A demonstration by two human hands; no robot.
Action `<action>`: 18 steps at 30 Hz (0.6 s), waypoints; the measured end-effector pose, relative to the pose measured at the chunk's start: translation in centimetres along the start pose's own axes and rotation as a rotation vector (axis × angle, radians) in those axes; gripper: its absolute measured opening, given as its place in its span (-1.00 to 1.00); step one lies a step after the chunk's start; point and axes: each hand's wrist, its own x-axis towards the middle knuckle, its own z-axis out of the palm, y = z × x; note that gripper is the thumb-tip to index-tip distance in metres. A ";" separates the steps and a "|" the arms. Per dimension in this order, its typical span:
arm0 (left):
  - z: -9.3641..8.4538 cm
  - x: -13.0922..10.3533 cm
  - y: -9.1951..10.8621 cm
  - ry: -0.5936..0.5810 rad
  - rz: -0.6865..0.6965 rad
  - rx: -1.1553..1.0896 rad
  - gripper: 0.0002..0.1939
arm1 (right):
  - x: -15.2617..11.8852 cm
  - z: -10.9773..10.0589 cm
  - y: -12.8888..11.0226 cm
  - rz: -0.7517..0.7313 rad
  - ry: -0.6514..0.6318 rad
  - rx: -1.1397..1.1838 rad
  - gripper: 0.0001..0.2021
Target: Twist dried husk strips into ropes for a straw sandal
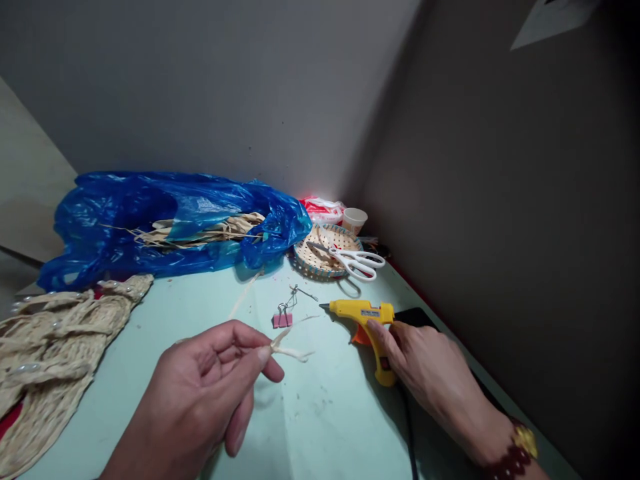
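Observation:
My left hand (200, 393) is closed in a pinch at the lower middle. Between its thumb and forefinger is a thin strip of pale dried fibre (291, 353), its split ends pointing right. My right hand (434, 365), with a dark red bead bracelet at the wrist, is closed on a yellow glue gun (362, 311). Its thumb lies against the back of the gun, and the other fingers are mostly hidden. The gun's dark nozzle points left, and an orange trigger shows below its body. A pink binder clip (283, 318) rests on the table beyond my left hand.
A blue plastic bag (115, 207) with dried fibre strips (210, 231) lies along the back wall. White-handled scissors (357, 261) lie across a woven basket (303, 259), near a cup (355, 219). Woven slippers (60, 353) are at left. A dark cord (409, 427) runs below the gun.

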 end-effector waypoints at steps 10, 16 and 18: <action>-0.1 0.3 -0.3 -0.108 -0.020 0.091 -0.69 | -2.3 -1.3 -7.0 -0.896 0.481 0.343 -0.77; 0.3 0.4 -0.1 -0.100 -0.075 -0.018 -0.77 | -2.0 -1.5 -7.7 -1.048 0.499 0.322 -0.67; 0.5 0.5 -0.2 -0.091 -0.080 -0.021 -0.77 | -2.1 -1.5 -7.7 -1.050 0.530 0.308 -0.71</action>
